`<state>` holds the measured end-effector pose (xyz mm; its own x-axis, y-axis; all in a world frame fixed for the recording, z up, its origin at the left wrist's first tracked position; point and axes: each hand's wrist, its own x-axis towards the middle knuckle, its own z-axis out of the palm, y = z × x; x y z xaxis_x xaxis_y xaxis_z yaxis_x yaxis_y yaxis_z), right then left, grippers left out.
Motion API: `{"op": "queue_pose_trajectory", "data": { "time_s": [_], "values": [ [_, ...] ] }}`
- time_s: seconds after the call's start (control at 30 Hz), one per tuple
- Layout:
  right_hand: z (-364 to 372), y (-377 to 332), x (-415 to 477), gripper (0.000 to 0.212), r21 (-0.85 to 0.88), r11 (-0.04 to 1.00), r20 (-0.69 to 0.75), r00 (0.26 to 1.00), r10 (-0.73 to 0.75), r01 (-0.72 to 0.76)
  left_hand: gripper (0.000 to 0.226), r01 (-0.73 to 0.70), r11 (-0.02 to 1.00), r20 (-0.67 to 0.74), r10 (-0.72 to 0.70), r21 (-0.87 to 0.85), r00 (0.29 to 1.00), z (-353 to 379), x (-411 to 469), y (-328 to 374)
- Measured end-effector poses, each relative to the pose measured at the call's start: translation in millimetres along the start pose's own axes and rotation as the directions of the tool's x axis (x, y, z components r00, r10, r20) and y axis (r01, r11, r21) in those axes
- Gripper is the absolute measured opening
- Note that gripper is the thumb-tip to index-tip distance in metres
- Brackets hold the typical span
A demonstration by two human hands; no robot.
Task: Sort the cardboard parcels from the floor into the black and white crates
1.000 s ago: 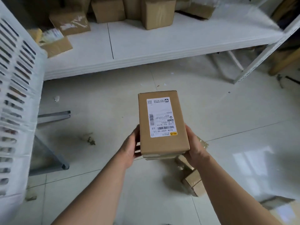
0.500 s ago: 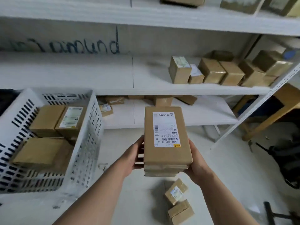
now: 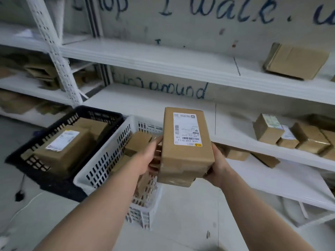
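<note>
White shelving (image 3: 181,66) fills the upper frame, with loose boxes (image 3: 268,131) at its right. At lower left sits the black crate (image 3: 101,113), with the white crate (image 3: 108,160) just beside it on the right; both hold parcels. At centre I hold a labelled cardboard parcel (image 3: 186,147), my left hand (image 3: 145,160) and right hand (image 3: 217,167) curled round its near sides.

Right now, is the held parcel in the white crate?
No, the left hand and right hand hold the parcel in the air.
</note>
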<state>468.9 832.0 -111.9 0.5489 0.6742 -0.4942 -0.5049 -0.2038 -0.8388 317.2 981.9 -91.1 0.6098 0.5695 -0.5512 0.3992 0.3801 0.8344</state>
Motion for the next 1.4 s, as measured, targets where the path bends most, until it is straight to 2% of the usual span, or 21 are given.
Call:
{"op": "queue_pose_trajectory", "data": {
  "time_s": [0.13,0.2,0.27,0.3,0.43,0.5,0.67,0.83,1.03,1.07,1.13,1.2,1.3,1.4],
  "values": [
    [75,7,32,0.049,-0.007,0.999,0.001,0.999,0.054,-0.054,0.066,0.005,1.000,-0.054,-0.005,-0.001,0.999,-74,16,12],
    [107,16,49,0.053,0.031,0.996,0.007,0.997,0.079,-0.079,0.082,0.067,0.997,-0.039,-0.066,0.026,0.997,-106,27,14],
    [137,26,60,0.053,0.125,0.987,0.035,0.994,0.099,-0.103,0.111,0.109,0.992,-0.037,-0.107,0.068,0.994,-136,45,15],
    [150,31,66,0.054,0.176,0.978,0.052,0.994,0.101,-0.108,0.118,0.120,0.989,-0.032,-0.118,0.081,0.993,-150,56,14],
    [193,48,93,0.069,0.313,0.944,0.035,0.994,0.102,-0.108,0.094,0.136,0.987,0.002,-0.137,0.083,0.991,-192,92,20],
    [207,54,110,0.072,0.325,0.939,0.009,0.993,0.118,-0.115,0.097,0.164,0.982,0.018,-0.166,0.093,0.986,-206,107,23],
    [227,57,148,0.067,0.331,0.934,-0.021,0.988,0.150,-0.135,0.069,0.225,0.974,0.038,-0.226,0.029,0.973,-224,153,25],
    [234,49,189,0.056,0.374,0.920,-0.038,0.989,0.141,-0.117,0.066,0.248,0.967,0.020,-0.248,-0.055,0.969,-228,191,29],
    [229,48,236,0.054,0.321,0.928,-0.021,0.979,0.205,-0.187,0.045,0.217,0.953,-0.009,-0.224,-0.213,0.975,-232,232,30],
    [228,48,242,0.057,0.315,0.929,-0.021,0.977,0.211,-0.193,0.041,0.212,0.949,-0.013,-0.221,-0.232,0.975,-232,238,30],
    [225,49,254,0.077,0.278,0.940,-0.029,0.976,0.216,-0.199,0.037,0.211,0.945,-0.029,-0.225,-0.249,0.974,-231,244,30],
    [222,48,260,0.084,0.223,0.955,-0.036,0.977,0.210,-0.197,0.035,0.214,0.953,-0.049,-0.230,-0.213,0.972,-232,247,30],
    [220,39,258,0.064,0.207,0.959,-0.060,0.976,0.210,-0.194,0.035,0.197,0.972,-0.084,-0.209,-0.131,0.974,-233,245,38],
    [219,30,253,0.063,0.217,0.958,-0.079,0.975,0.209,-0.188,0.039,0.178,0.979,-0.101,-0.188,-0.099,0.977,-227,241,53]
  ]
}}
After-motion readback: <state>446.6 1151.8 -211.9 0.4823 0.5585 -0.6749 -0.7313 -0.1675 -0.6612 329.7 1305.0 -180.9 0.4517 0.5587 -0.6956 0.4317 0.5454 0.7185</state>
